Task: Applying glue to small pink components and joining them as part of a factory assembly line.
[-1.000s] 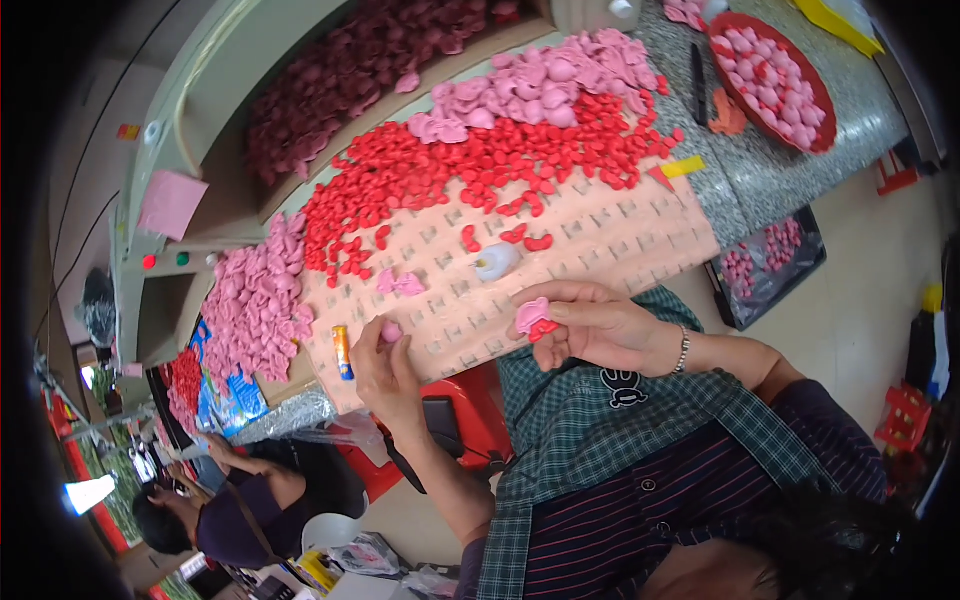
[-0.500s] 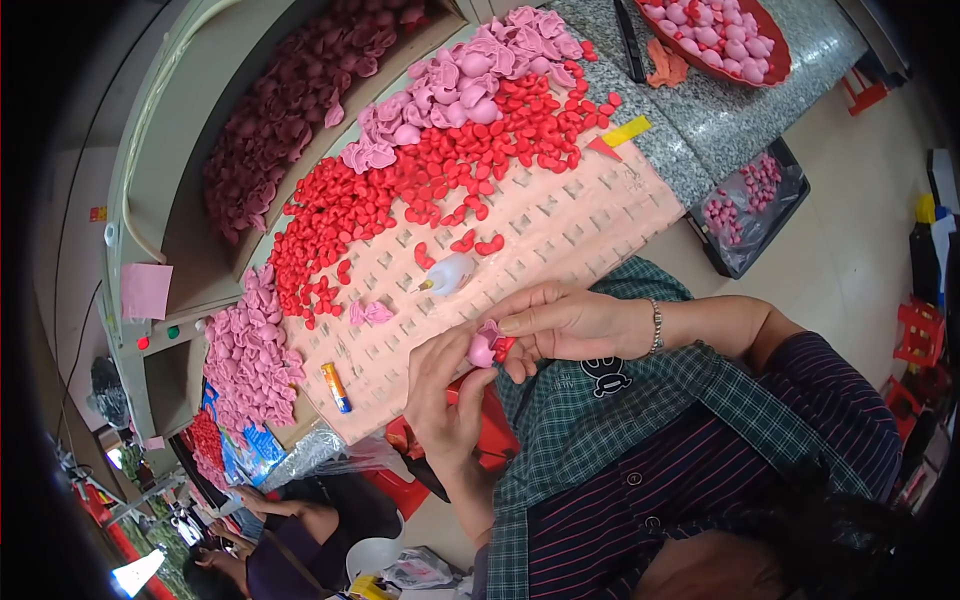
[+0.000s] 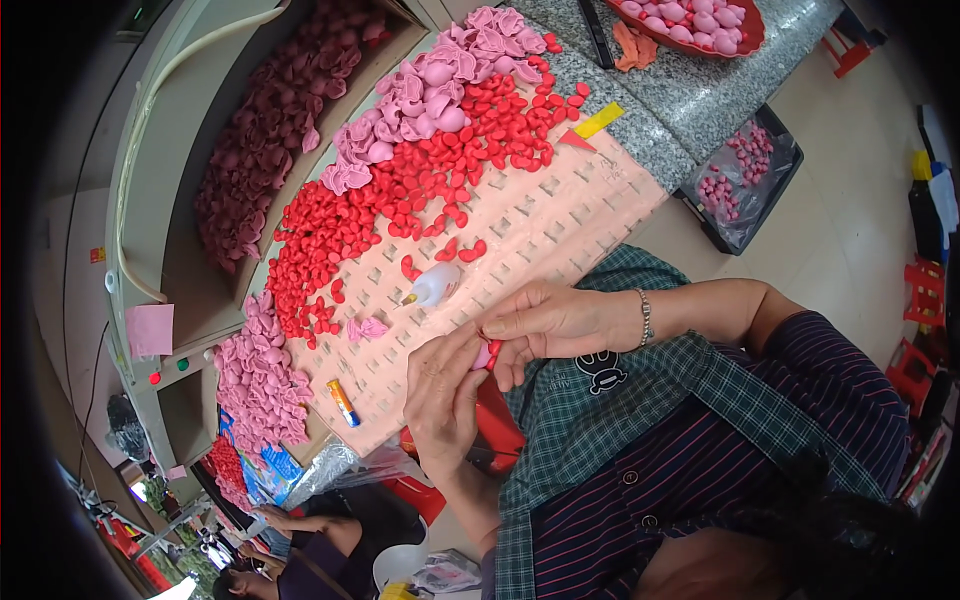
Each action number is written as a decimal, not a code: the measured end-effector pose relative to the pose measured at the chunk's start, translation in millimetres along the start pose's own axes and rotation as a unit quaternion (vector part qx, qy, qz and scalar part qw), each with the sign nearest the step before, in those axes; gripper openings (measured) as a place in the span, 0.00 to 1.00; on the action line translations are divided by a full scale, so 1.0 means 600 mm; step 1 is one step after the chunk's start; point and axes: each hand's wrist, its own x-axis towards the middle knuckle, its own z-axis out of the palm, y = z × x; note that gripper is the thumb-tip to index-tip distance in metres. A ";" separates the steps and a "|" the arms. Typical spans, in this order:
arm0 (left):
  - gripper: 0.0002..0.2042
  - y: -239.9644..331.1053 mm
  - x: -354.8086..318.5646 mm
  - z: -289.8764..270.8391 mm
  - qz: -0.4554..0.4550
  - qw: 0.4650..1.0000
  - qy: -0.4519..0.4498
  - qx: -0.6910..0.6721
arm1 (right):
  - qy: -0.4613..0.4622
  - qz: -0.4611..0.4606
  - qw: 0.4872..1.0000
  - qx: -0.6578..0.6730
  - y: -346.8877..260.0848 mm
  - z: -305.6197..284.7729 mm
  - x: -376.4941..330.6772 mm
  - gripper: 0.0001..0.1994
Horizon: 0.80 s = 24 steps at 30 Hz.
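Pinching a small rounded pink-and-red piece [image 3: 484,356] between their bent fingers, which partly hide it, the left hand [image 3: 440,395] and right hand [image 3: 560,322] meet at the near edge of a pale pink, grey-marked sheet [image 3: 560,222]. Beyond them lies a translucent white bottle with a narrow tip [image 3: 436,285], just beside a few curved red pieces [image 3: 472,251], while a slim orange-and-blue cylinder [image 3: 342,402] rests left of the left hand, near a heap of ruffled pink pieces [image 3: 262,380].
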 end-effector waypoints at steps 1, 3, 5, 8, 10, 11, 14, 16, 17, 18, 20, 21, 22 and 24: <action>0.18 -0.001 -0.002 -0.001 -0.007 1.000 0.001 -0.006 | -0.009 0.005 1.000 0.019 -0.002 0.003 -0.001 0.15; 0.18 -0.002 -0.003 -0.002 -0.013 1.000 0.001 -0.012 | -0.019 0.009 0.999 0.039 -0.004 0.004 -0.001 0.15; 0.17 -0.002 -0.002 -0.004 -0.014 1.000 0.002 -0.018 | -0.037 0.002 0.999 -0.005 -0.004 0.004 0.000 0.15; 0.16 -0.005 -0.010 -0.002 -0.036 0.999 0.017 -0.035 | -0.039 -0.002 0.999 -0.035 -0.003 0.005 0.002 0.16; 0.16 -0.003 -0.023 0.008 -0.077 0.992 0.051 -0.089 | -0.033 -0.001 0.998 -0.051 -0.002 0.007 0.002 0.17; 0.16 -0.004 -0.026 0.011 -0.119 0.979 0.086 -0.143 | -0.028 0.002 0.997 -0.067 -0.002 0.009 0.001 0.19; 0.16 -0.010 -0.024 0.007 -0.058 0.989 0.065 -0.116 | -0.028 -0.009 0.995 -0.094 -0.003 0.015 0.000 0.19; 0.16 -0.011 -0.022 0.005 -0.048 0.992 0.055 -0.105 | -0.022 -0.013 0.995 -0.096 -0.005 0.017 -0.002 0.19; 0.15 -0.011 -0.021 0.004 -0.038 0.994 0.050 -0.094 | -0.017 -0.014 0.995 -0.099 -0.005 0.017 -0.002 0.19; 0.15 -0.012 -0.021 0.003 -0.038 0.994 0.049 -0.094 | -0.017 -0.015 0.995 -0.098 -0.005 0.017 -0.001 0.19; 0.14 -0.014 -0.022 0.003 -0.027 0.995 0.046 -0.079 | -0.018 -0.012 0.995 -0.101 -0.005 0.016 -0.001 0.19; 0.14 -0.011 -0.020 0.004 -0.026 0.995 0.044 -0.080 | -0.017 -0.014 0.995 -0.101 -0.004 0.016 -0.001 0.19; 0.12 -0.006 -0.016 0.006 -0.037 0.994 0.058 -0.080 | -0.015 -0.017 0.995 -0.094 -0.004 0.016 -0.002 0.19; 0.11 -0.004 -0.015 0.006 -0.054 0.993 0.074 -0.078 | -0.016 -0.015 0.996 -0.084 -0.004 0.016 0.001 0.18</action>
